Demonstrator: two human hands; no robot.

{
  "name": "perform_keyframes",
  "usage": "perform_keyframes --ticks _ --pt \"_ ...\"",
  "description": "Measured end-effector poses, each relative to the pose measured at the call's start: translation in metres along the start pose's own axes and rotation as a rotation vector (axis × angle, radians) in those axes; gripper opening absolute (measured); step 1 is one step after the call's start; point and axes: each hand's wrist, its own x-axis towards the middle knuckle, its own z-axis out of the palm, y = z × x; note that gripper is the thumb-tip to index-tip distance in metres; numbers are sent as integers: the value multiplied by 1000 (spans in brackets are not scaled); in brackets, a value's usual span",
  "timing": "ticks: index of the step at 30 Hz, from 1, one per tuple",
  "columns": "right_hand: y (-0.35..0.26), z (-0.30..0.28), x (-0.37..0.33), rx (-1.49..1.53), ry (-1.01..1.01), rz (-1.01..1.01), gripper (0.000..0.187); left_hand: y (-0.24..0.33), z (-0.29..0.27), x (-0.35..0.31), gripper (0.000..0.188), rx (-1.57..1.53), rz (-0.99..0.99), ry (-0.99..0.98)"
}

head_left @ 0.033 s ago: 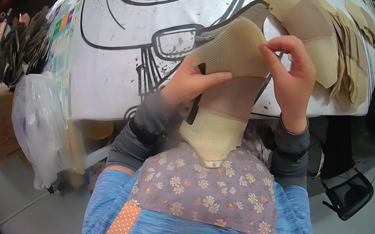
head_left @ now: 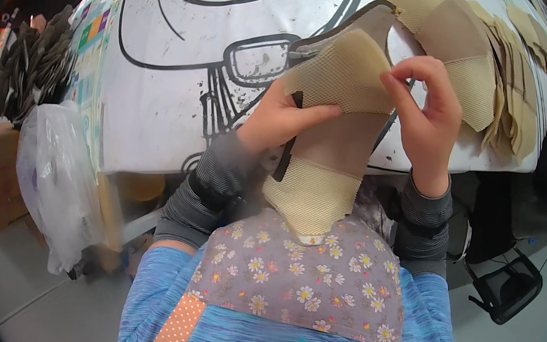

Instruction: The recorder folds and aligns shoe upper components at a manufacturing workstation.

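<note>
Bulging left of the mesh piece [head_left: 336, 136] hangs a plastic bag [head_left: 58, 186].

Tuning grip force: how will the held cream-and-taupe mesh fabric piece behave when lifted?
The fabric piece probably flexes but keeps some shape: it shows no crumpling. Likely light: edges look thin. Perhaps grippy: surface is textured mesh.

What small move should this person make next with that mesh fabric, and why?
Perhaps try a firm pinch with the right hand on the upper right edge of the mesh fabric. Its thumb and fingertip sit close together there, and the left hand grips the fabric, thumb on top, likely steadying it.
</note>
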Motion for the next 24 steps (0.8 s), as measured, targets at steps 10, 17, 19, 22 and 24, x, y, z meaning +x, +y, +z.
perform_keyframes --ticks 10,17,19,22,24 --pt "-20 -18 -13 215 -439 -198 24 -8 -8 4 50 8 -132 146" --pt "-17 -4 -8 5 -355 -257 32 -8 -11 4 45 38 -79 121" --pt "-19 8 -5 -58 -174 -253 39 -2 -7 6 47 34 -46 149" --pt "-24 12 9 -243 -194 -391 30 -2 -8 3 49 93 102 201" --pt "-28 13 12 -250 -153 -421 26 -1 -5 5 50 37 140 210"
